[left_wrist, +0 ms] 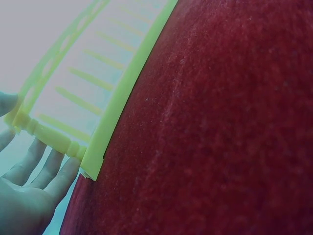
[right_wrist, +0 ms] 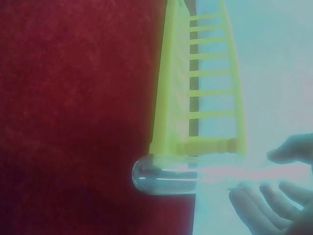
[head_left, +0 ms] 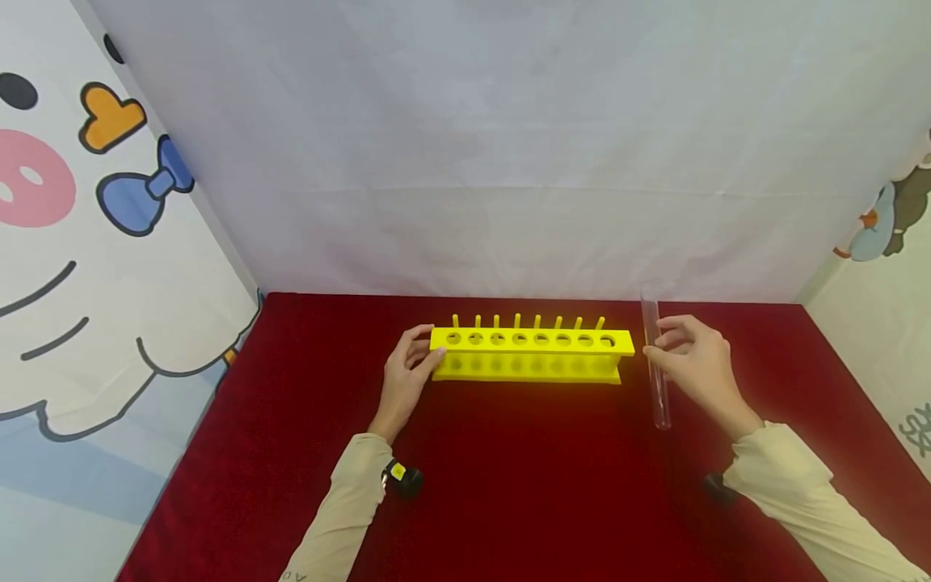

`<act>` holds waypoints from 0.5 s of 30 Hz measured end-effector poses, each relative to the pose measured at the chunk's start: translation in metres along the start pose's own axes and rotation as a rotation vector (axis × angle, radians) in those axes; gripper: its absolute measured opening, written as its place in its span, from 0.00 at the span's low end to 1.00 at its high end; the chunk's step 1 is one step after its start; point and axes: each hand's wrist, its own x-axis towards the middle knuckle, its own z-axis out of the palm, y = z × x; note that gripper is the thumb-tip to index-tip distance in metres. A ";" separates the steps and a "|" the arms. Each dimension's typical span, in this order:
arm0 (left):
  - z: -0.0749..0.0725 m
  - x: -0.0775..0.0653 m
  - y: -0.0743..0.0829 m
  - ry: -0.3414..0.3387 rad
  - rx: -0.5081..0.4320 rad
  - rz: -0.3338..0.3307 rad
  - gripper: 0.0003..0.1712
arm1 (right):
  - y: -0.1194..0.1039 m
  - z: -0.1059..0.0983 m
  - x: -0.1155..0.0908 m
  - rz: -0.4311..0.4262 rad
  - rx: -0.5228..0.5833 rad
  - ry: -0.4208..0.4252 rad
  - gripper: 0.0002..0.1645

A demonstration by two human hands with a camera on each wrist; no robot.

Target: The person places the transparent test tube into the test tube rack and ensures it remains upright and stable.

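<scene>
A yellow test tube rack with a row of holes and a row of pegs stands on the red cloth. My left hand grips the rack's left end, thumb at the front of its top bar; the left wrist view shows the fingers against the end post. Just off the rack's right end, my right hand pinches a clear glass test tube between thumb and fingers. The tube is nearly upright, its rounded end down. No tube is seen in the rack's holes.
Red cloth covers the table. A pale curtain hangs behind its back edge. Cartoon-printed panels stand at the left and right.
</scene>
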 end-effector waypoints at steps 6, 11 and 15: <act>0.000 -0.003 0.013 -0.019 -0.004 -0.013 0.26 | -0.003 0.000 0.000 0.002 0.013 0.008 0.24; 0.001 0.000 -0.001 0.007 0.003 -0.002 0.25 | -0.006 0.000 0.001 -0.005 0.021 0.020 0.23; 0.002 -0.001 -0.001 0.014 0.008 -0.003 0.24 | -0.007 0.000 0.002 -0.015 0.030 0.029 0.23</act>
